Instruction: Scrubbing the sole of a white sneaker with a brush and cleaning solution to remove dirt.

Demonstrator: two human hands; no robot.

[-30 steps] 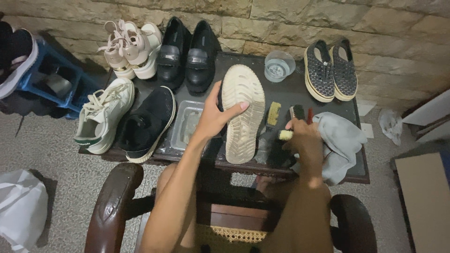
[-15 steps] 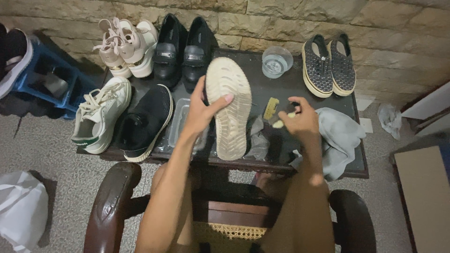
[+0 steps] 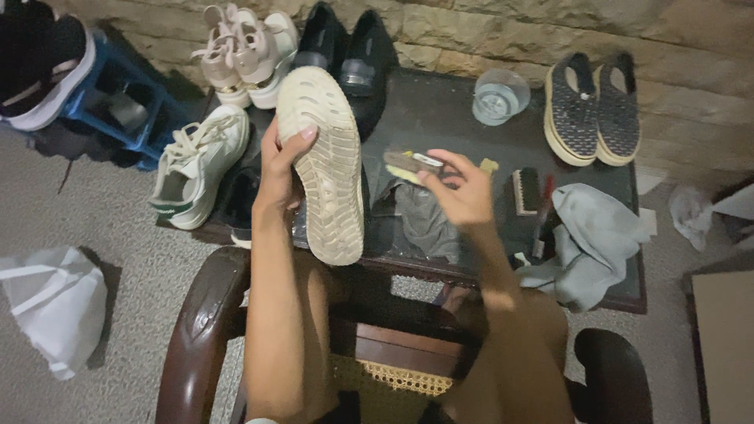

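Overhead, pale-soled shoe in left hand

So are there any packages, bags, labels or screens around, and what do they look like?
No screens or signs show.
White plastic bag: on the floor at far left, crumpled, soft.
Cardboard box: right edge, brown, flat-sided, only partly in view.
Crumpled white wrapper: on the floor right of the table.
Green patch: small, on the white sneaker's heel.

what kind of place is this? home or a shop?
Likely a home corner used for shoe cleaning: a low dark table against a stone wall, lined with several pairs of shoes, plus a brush and grey cloth. The left hand holds a pale-soled shoe.
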